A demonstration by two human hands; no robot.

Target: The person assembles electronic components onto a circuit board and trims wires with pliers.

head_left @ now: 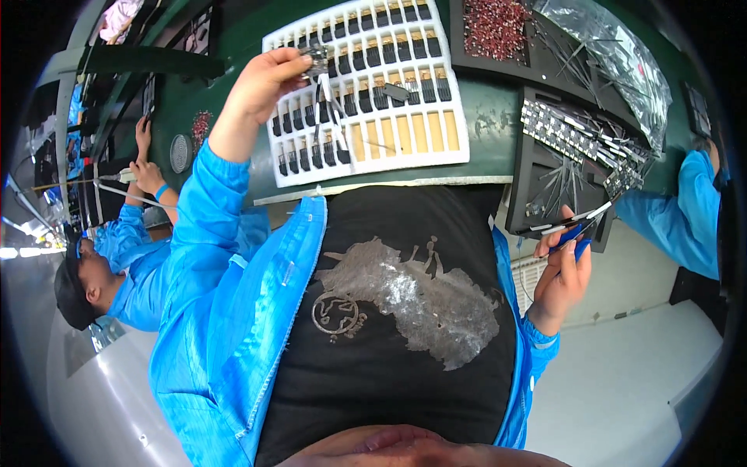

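My left hand (268, 84) is closed, pinching a small dark electronic part (315, 61) over the left side of a white foam tray (464, 128). Thin black and white strips (325, 97) hang below that part. Black parts with gold-coloured ends fill many of the tray's slots; several slots at the near right show tan bottoms. A small grey piece (395, 92) lies across the slots. Closed around a blue-handled tool (570, 237), my right hand (562, 276) is at the near edge of a dark tray (517, 183). The tool's exact kind is unclear.
Circuit board panels (556, 132) and loose strips lie in the dark tray. Behind it, small red parts (496, 29) fill another compartment, beside a clear plastic bag (622, 54). A co-worker (128, 272) is at the left; another person's blue sleeve (685, 214) reaches in from the right.
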